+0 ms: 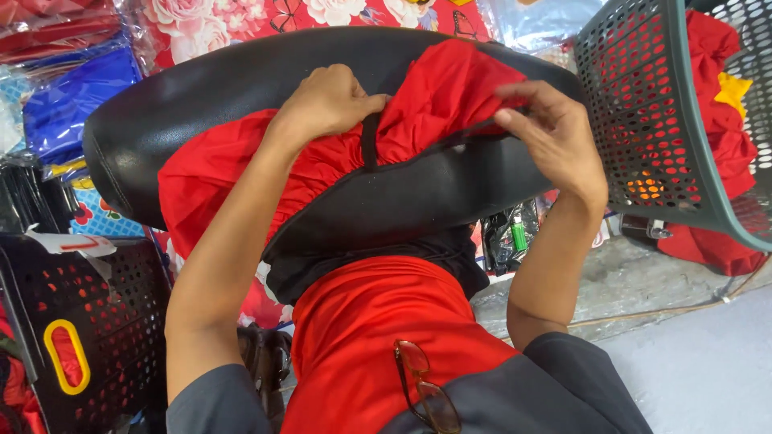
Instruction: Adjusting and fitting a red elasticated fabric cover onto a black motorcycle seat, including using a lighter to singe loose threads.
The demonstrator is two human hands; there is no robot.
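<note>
I've got a red garment (241, 173) with black trim (368, 145) draped over a black padded seat (201, 92) — both hands are on it. My left hand (330, 100) is closed, knuckles up, pinching the gathered red cloth right beside the black strap. My right hand (547, 133) is curled with its fingertips (507, 120) nipping the black edge where the red bunches up between the two hands.

Judgement: thin, light, very soft fabric — no stiffness, it sags wherever it's unsupported, probably a bit slick. Best hold is the black band or seam, which looks firmer than the red panel; a grip on loose red just stretches it.

More red cloth (370, 337) lies in the lap below the wrists. A grey-green mesh basket (643, 104) sits just right of the right hand, a black crate (88, 321) low on the left.
</note>
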